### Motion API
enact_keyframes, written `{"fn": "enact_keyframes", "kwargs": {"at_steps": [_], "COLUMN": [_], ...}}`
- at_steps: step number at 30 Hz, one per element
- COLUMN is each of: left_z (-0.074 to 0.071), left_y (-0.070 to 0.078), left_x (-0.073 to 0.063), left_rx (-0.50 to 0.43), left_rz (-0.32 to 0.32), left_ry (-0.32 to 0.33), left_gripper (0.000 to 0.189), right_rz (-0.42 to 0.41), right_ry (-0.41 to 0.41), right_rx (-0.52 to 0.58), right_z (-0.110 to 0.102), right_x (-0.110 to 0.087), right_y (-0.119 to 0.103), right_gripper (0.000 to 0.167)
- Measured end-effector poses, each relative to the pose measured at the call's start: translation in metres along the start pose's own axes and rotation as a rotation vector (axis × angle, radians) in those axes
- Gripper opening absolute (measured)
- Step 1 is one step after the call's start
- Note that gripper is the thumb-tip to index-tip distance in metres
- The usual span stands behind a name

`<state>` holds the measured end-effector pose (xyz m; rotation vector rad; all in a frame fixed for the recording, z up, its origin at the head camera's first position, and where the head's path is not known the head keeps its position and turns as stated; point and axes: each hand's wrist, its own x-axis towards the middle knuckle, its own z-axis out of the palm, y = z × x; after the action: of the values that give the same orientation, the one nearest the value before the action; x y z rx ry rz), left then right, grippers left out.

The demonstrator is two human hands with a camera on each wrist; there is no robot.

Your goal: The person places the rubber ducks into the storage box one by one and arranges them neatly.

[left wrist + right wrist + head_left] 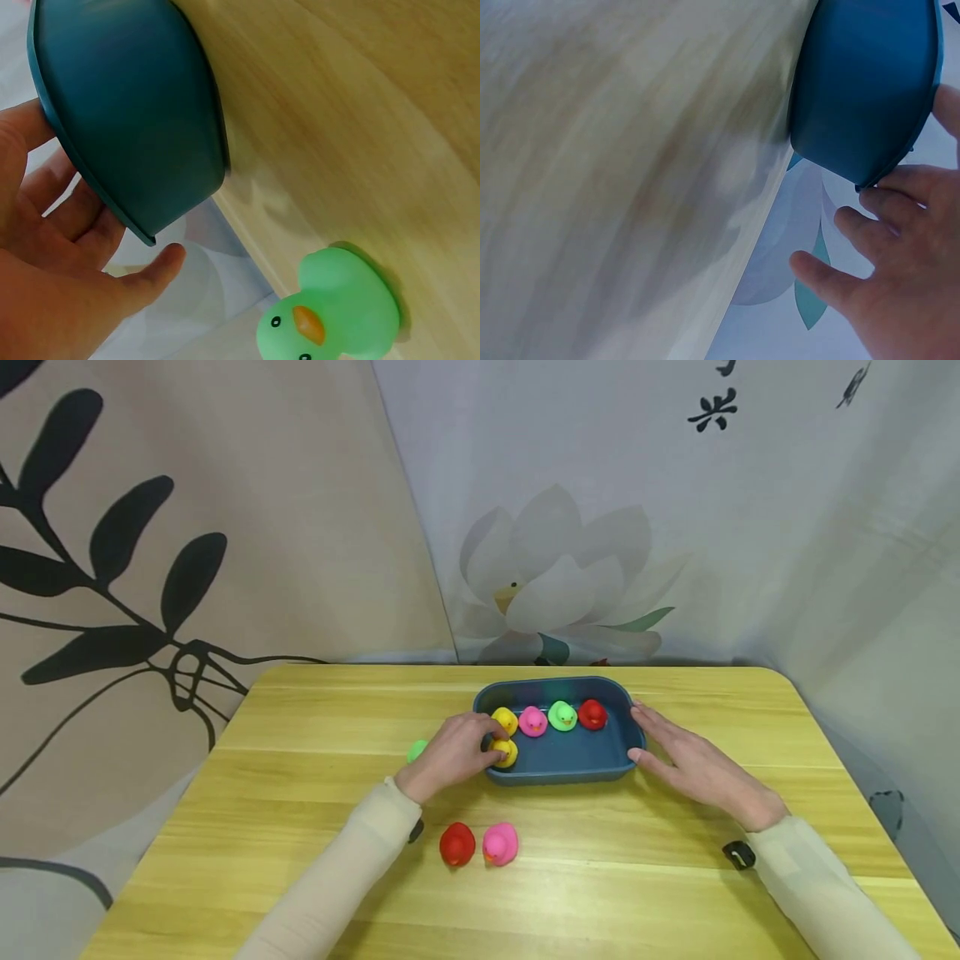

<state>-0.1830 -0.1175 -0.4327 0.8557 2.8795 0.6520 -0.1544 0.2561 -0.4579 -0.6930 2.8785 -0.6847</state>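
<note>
In the head view, my left hand [459, 750] reaches over the left end of a dark blue tray [573, 775], thumb and fingertips pinching a yellow rubber duck [506, 754] low inside. That duck is hidden in the left wrist view, where the hand [60, 247] overlaps the tray's rim. Along the tray's back side stand another yellow duck [506, 720], a pink duck [533, 722], a light green duck [562, 716] and a red duck [592, 715]. My right hand [697, 764] rests extended fingers and thumb at the tray's right rim, also seen in the right wrist view.
Nearer me on the wooden table [600, 893] are a red duck [457, 844] and a pink duck [500, 843]. Beside the left hand sits a green duck [349, 300], mostly hidden by it in the head view. Printed curtains [315, 510] hang behind the table.
</note>
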Motion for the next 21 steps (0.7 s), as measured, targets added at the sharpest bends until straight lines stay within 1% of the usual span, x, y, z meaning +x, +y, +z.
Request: {"fn": "enact_keyframes", "kwargs": {"at_steps": [8,21], "left_z": [-0.0002,-0.0006], "left_y": [0.0003,0.0044], "left_x": [0.0036,0.0098], "left_rx": [0.047,0.061], "left_rz": [-0.020,-0.046], "left_ry": [-0.036,-0.090], "left_gripper": [0.024,0.021], "right_rz": [-0.007,-0.004], "right_ry": [0.006,0.000], "right_rx": [0.000,0.003], "right_z": [0.0001,0.0004], "right_x": [-0.0001,0.0001], "right_y": [-0.0006,0.0004], "right_gripper": [0.079,0.077]}}
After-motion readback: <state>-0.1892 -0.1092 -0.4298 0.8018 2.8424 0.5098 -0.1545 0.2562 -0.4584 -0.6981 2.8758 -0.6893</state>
